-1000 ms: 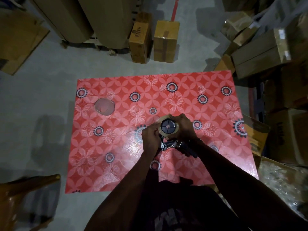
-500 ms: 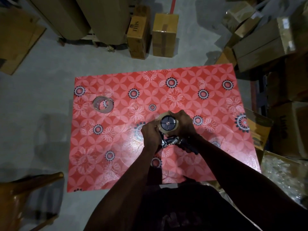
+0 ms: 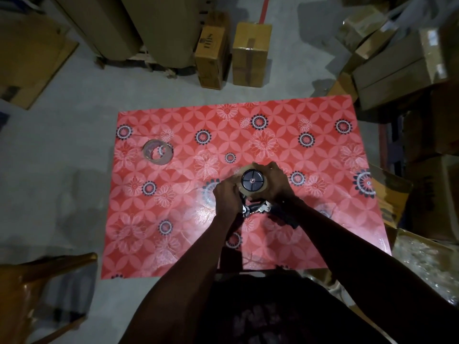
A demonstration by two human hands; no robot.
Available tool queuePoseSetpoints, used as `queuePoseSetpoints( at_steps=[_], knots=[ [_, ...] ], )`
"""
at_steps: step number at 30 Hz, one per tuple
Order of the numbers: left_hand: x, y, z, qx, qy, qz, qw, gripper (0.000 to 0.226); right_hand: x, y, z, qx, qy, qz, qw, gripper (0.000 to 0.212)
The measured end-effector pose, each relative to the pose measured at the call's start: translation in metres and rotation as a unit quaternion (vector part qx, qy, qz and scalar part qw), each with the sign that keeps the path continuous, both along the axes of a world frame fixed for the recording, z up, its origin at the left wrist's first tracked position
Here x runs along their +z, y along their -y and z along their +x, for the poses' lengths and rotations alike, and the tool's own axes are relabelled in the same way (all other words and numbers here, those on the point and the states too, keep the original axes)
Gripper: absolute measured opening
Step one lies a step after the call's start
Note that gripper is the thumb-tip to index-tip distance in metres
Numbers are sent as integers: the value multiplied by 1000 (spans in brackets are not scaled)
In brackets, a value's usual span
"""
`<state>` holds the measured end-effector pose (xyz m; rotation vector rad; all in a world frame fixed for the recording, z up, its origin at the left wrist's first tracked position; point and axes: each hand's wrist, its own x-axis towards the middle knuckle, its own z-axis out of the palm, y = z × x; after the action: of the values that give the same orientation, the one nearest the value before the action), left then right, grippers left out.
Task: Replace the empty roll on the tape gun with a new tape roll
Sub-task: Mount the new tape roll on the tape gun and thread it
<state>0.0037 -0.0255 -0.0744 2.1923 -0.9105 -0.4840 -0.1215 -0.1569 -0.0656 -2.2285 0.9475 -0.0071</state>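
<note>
Near the middle of the red patterned surface, a little toward the near edge, I had the tape gun in both hands, with the new tape roll sitting over its black hub. My right hand curled round the roll's right and far side; my left hand gripped at its near-left edge, just above the gun's metal frame. Both grips were closed tight on the work, not resting loose.

What mattered was the axis. The hub faced straight up at me, so the roll's bore and the hub ran on one line, top to bottom, and any seating push had to go straight down along it. The gun's dark handle trailed toward the near right, under my right wrist. Whether the roll was fully home on the hub I could not tell; my fingers hid its lower edge.

The empty roll lay flat well apart, toward the far left of the surface. I judged the swap nearly done, with the tape's free end not yet threaded through the frame. That end lay somewhere under my left hand, which was the nearer one to it.
</note>
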Motion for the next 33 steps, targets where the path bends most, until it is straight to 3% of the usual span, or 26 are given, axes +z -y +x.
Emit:
queuePoseSetpoints(
  at_steps=[3,8,13,16,20,26,33],
  knots=[
    [0,-7,-3,-27,-9,-16,999,51,-2,-1,-6,7,7,23,1000,119],
    [0,-31,-8,-59,-11,-32,998,32,2,-15,-35,-20,68,16,997,94],
    [-4,-60,-25,26,-57,24,998,41,-1,-36,-78,6,97,-26,995,65],
    [-1,-57,-31,26,-89,8,996,39,4,-43,-88,23,115,-16,993,68],
    [3,-41,-25,-4,-77,23,997,39,5,-49,-88,-8,73,10,997,51],
    [12,-17,-7,-106,-137,27,985,51,5,-67,-89,-38,37,33,998,50],
    [1,-41,-7,-155,-40,29,987,43,6,-71,-79,-36,7,21,999,45]
  ],
)
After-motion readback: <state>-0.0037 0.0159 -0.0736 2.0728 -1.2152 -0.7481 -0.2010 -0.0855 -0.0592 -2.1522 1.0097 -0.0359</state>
